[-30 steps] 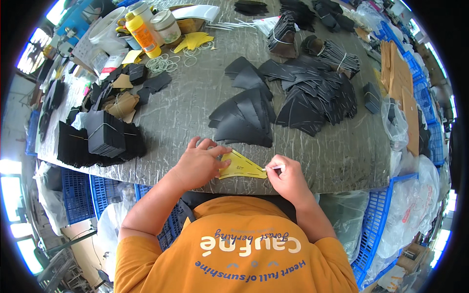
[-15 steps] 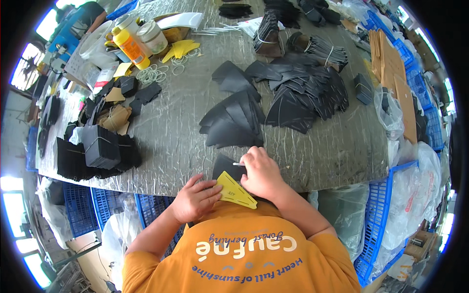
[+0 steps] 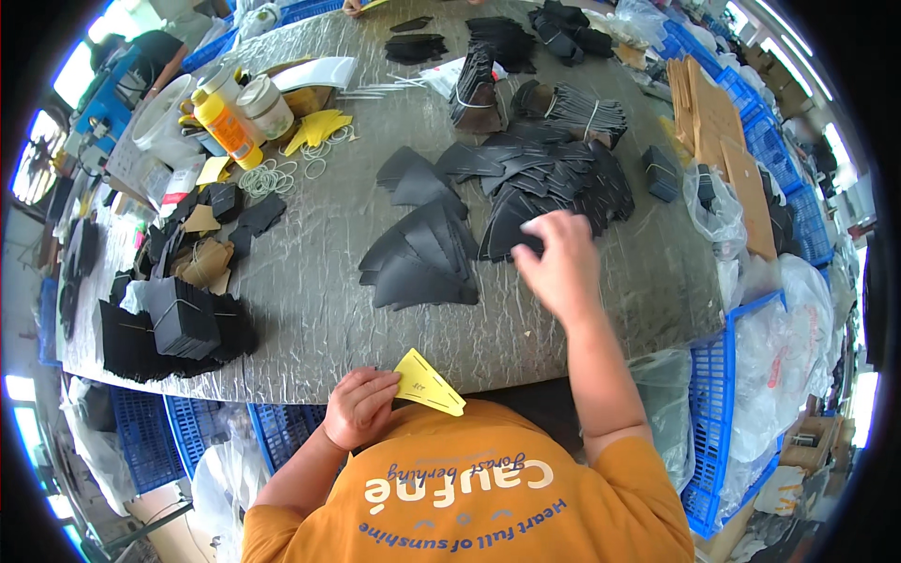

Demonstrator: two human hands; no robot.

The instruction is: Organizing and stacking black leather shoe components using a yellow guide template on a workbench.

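At the left of the frame, just below mid-height, a tied black bundle rests on the surface; its pale band presumably keeps the pieces aligned. In the upper left, a yellow bottle stands upright, with loose rubber bands near it, probably grouped there to leave the near edge free.

At the lower centre, the left hand has its fingers clamped on the left side of the yellow card. The card lies in front of the orange shirt, near the surface edge; this side grip appears intended to leave its slots uncovered. Above it, black pieces lie overlapped in a fan, likely so that single edges can be reached.

Right of centre, the right hand is over the near part of a black pile. Its thumb and forefinger are apart; motion blur prevents telling whether they touch a piece.
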